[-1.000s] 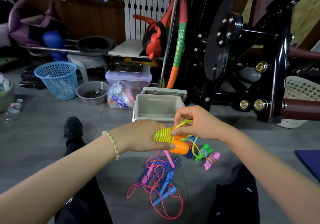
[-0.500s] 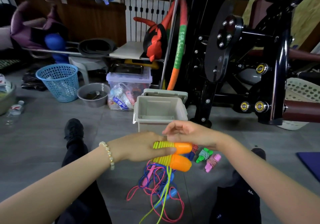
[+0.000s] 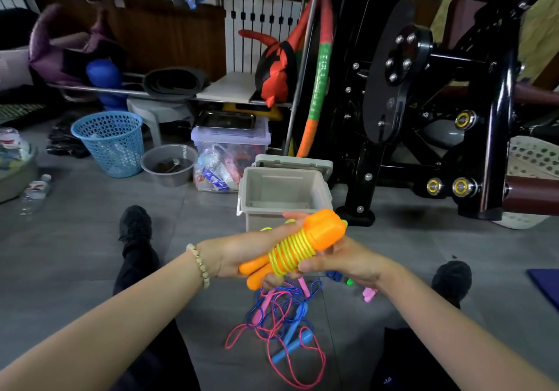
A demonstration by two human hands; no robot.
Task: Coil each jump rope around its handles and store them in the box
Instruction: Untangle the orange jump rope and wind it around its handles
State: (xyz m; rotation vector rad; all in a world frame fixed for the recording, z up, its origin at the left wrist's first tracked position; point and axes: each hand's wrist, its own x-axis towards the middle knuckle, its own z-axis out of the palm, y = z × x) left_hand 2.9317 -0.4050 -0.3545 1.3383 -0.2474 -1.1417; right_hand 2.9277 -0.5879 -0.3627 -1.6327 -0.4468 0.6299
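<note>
Both hands hold an orange-handled jump rope [image 3: 320, 233] with its yellow cord coiled tightly around the paired handles. My left hand [image 3: 242, 254] grips the lower handle ends from the left. My right hand [image 3: 341, 260] holds the bundle from below on the right. The bundle hangs just in front of the open grey box [image 3: 281, 191], whose lid is tipped back. On the floor beneath lie a tangled pink rope [image 3: 290, 369] and blue rope [image 3: 290, 348] with their handles. Small coiled ropes [image 3: 369, 294] peek out under my right hand.
A black exercise machine [image 3: 423, 103] stands right of the box. A clear bin [image 3: 230, 148], a grey bowl [image 3: 168, 164] and a blue basket [image 3: 110, 142] sit to the left. My legs and black shoes [image 3: 134, 224] flank the ropes. A blue mat [image 3: 547, 285] lies at far right.
The loose yellow cord that hung down is now fully wound on the handles. The bundle has been tilted up and lifted toward the box, and my right hand has shifted under it.
</note>
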